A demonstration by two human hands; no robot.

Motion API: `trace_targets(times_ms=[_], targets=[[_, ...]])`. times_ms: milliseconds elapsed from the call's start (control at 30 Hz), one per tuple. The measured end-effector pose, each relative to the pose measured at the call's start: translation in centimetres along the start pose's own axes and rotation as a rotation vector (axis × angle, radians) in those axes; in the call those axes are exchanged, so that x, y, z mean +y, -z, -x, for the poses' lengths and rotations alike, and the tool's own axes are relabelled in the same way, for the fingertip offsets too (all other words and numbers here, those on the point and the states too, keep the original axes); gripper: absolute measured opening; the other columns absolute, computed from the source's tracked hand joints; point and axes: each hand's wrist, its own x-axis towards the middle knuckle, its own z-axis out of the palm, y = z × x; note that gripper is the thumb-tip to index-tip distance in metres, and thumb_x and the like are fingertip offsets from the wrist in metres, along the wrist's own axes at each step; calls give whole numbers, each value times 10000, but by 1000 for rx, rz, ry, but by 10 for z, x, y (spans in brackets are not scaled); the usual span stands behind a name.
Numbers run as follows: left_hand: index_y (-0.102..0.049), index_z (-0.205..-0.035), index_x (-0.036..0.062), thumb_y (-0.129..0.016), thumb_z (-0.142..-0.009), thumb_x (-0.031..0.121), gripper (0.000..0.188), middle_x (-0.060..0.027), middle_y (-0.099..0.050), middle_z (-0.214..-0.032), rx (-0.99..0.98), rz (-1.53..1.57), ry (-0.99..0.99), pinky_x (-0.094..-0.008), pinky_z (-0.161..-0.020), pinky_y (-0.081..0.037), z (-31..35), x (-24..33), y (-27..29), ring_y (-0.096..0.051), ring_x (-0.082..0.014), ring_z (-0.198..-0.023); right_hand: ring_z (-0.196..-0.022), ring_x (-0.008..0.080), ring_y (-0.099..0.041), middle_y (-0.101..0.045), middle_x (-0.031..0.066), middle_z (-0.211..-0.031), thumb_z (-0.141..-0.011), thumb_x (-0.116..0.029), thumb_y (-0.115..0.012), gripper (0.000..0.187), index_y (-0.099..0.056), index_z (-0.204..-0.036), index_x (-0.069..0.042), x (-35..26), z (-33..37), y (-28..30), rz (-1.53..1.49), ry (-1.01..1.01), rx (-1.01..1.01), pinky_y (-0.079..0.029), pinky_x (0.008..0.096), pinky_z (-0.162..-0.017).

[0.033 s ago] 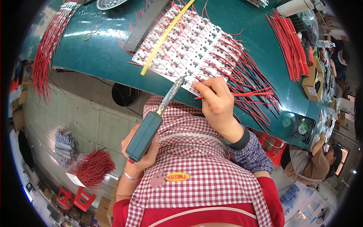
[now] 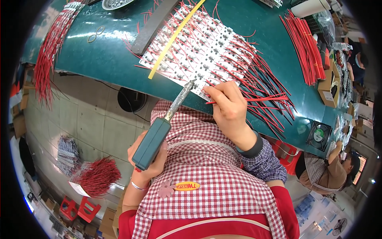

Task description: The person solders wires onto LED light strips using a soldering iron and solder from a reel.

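Barely shifting right hand (image 2: 231, 113), pinching wire (image 2: 210, 102) at boards' (image 2: 207, 59) near edge; gripping iron (image 2: 154, 140) in left hand (image 2: 156, 164). Apparently soldering — probably needs wire held still beneath iron next.

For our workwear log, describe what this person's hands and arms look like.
The ungloved left hand has a thin silver-coloured bangle at its wrist. Above the ungloved right hand comes a navy checked fabric oversleeve with a dark grey cuff. Red fabric sleeves show higher on both arms.
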Motion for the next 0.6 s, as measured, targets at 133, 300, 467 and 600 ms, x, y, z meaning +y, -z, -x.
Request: trace_targets(times_ms=[133,300,467,600], targets=[[-706,-1004,-76,-743,-759,-32,251,-200,-719,-968,-7,8,1,-322,-703,-582,-1,0,0,-734,-292,-778,-778,256,-631,-602,82,-870,-714,118,-644,310,-692,-986,-22,-3,3,0,-76,-70,-23,-511,369,-604],[-706,-1009,-70,-746,-757,-28,259,-194,-718,-979,0,33,49,-319,-694,-580,3,0,-2,-730,-282,-769,-787,255,-630,-601,70,-828,-716,103,-650,292,-688,-976,-24,-5,3,-1,-53,-88,-12,-508,379,-611],[-704,-1007,-68,-744,-756,-34,256,-186,-717,-980,-15,35,35,-312,-692,-576,1,3,-2,-727,-276,-771,-779,235,-604,-601,51,-823,-739,43,-655,251,-700,-971,-42,-6,1,-3,100,11,1,-490,358,-626],[-702,-1004,-70,-741,-754,-39,254,-184,-716,-979,-16,46,20,-311,-697,-577,-1,5,-2,-727,-276,-774,-772,257,-580,-614,66,-823,-673,113,-635,376,-724,-1010,-25,-7,2,-3,94,25,-27,-486,374,-634]])
